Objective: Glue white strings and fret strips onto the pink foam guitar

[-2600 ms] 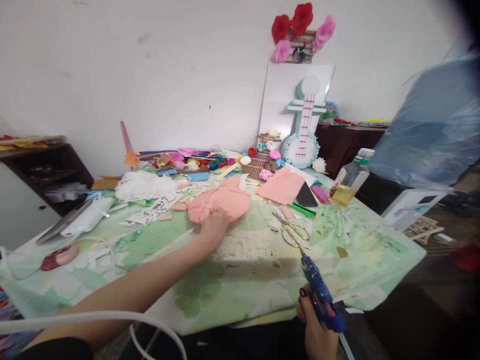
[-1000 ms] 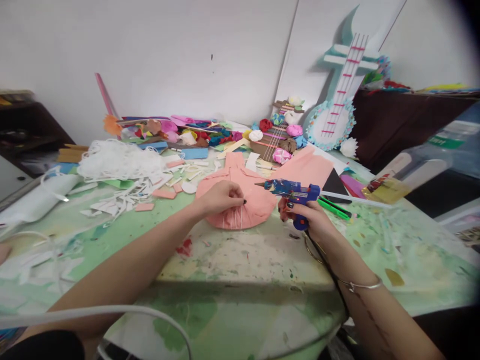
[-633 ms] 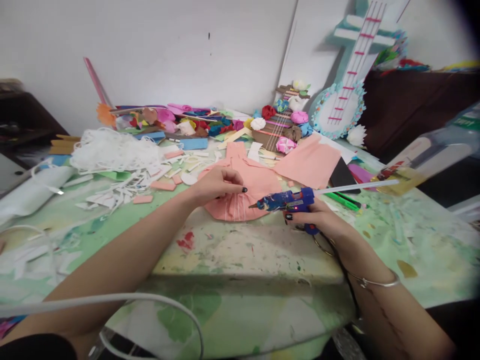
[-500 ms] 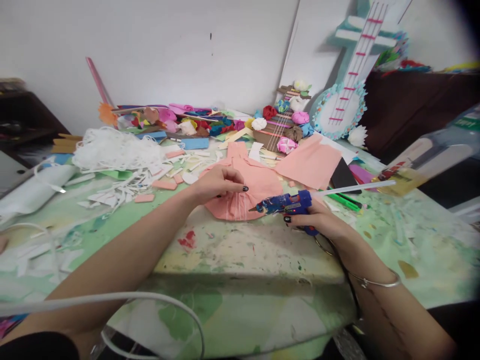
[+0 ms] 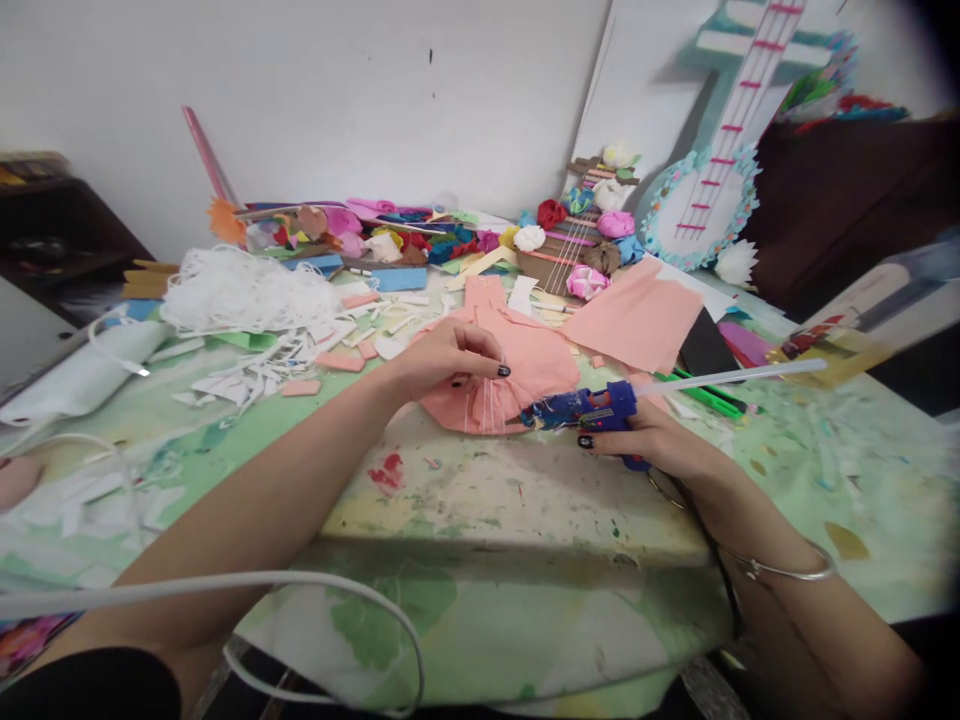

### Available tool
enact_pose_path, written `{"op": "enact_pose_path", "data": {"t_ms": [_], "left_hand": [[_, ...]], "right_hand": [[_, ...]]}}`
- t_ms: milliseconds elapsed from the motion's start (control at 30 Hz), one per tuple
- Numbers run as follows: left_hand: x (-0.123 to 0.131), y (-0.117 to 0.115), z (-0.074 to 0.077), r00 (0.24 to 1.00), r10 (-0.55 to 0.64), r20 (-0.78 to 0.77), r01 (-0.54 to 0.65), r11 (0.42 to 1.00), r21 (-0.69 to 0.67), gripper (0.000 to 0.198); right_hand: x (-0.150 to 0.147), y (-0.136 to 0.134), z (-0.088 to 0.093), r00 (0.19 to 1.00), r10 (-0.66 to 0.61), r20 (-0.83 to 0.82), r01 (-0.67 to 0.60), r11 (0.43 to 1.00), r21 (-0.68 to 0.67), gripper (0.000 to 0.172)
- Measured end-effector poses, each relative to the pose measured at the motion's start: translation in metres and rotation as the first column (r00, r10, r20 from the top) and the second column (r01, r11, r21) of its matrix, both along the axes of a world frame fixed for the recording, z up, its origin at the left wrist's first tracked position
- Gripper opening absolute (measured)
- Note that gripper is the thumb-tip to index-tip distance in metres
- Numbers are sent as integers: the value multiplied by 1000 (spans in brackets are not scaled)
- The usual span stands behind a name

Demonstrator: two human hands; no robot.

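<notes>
A flat pink paper-covered shape like a lute [image 5: 536, 350] lies on the table, its narrow neck pointing away from me. Thin white strings [image 5: 486, 412] run down its lower part to the near edge. My left hand [image 5: 457, 360] is above its middle, thumb and forefinger pinched on a white string; the pinch point is partly hidden. From the right, my right hand [image 5: 652, 435] grips a blue hot glue gun [image 5: 592, 406], with a long clear glue stick [image 5: 750, 374] out of its back. The nozzle is over the shape's lower right edge, close to the strings.
A tangle of white cord [image 5: 244, 290] and paper scraps lie left. Behind are paper flowers [image 5: 589, 282], and a decorated string instrument [image 5: 697, 210] leans at the wall. Pink paper [image 5: 637, 315] and a green cutter [image 5: 705, 393] lie right. A white cable [image 5: 300, 578] loops in front. Another person's hand [image 5: 19, 482] shows far left.
The view has shifted slightly, so most things appear further right. The glue gun's nozzle has come a little closer to the strings. My left hand keeps its pinch.
</notes>
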State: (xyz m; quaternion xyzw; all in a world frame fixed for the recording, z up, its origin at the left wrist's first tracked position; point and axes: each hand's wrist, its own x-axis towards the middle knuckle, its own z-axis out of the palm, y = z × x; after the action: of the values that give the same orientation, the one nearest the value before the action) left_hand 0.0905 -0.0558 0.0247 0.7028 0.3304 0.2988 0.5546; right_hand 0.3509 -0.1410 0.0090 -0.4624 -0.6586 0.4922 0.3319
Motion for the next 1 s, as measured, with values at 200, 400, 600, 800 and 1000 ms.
{"op": "enact_pose_path", "data": {"t_ms": [200,400,600,800,1000], "left_hand": [[-2,1,-1,997,-64,37,64,998,-3,9],[-2,1,0,996,-76,44,77,997,-11,8],[-2,2,-1,996,-72,60,74,997,-32,9],[-1,1,-2,994,-77,78,80,996,-43,7],[0,1,0,995,-76,71,79,996,-41,6]], "right_hand": [[2,1,-3,998,51,25,-52,998,30,26],[3,1,-5,997,64,41,-65,998,24,32],[3,1,-5,994,65,91,-70,996,53,30],[5,1,-4,989,91,117,-96,995,33,32],[1,0,-3,996,61,63,-63,998,23,27]]}}
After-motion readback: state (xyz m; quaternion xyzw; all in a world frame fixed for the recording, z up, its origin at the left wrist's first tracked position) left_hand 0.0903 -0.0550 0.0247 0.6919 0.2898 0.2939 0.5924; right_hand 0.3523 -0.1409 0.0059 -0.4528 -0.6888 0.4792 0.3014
